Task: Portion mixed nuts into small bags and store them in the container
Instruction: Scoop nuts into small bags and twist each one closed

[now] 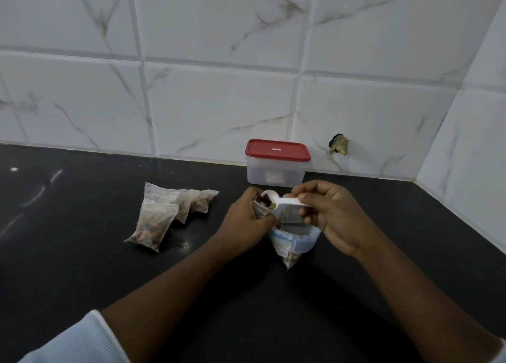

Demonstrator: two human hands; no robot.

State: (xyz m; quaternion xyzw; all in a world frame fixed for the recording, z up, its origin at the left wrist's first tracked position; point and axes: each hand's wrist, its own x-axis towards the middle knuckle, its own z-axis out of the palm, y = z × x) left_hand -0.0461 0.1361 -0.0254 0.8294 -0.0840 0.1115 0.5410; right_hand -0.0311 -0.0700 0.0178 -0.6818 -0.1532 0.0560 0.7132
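My left hand [246, 216] grips a small clear bag [260, 208] upright, holding its mouth open. My right hand [332, 212] pinches the handle of a white plastic scoop [276, 199], whose bowl is tipped over the bag's mouth with a few nuts at its lip. Below both hands lies a larger clear bag of mixed nuts [294, 241] with blue print, open at the top. The container [276, 164], clear with a red lid on, stands against the wall behind my hands. Three filled small bags [164, 212] lie in a cluster to the left.
The black countertop [82, 253] meets a white marble-look tiled wall [219, 89] at the back and on the right. A chipped hole in the tile [339, 143] shows to the right of the container.
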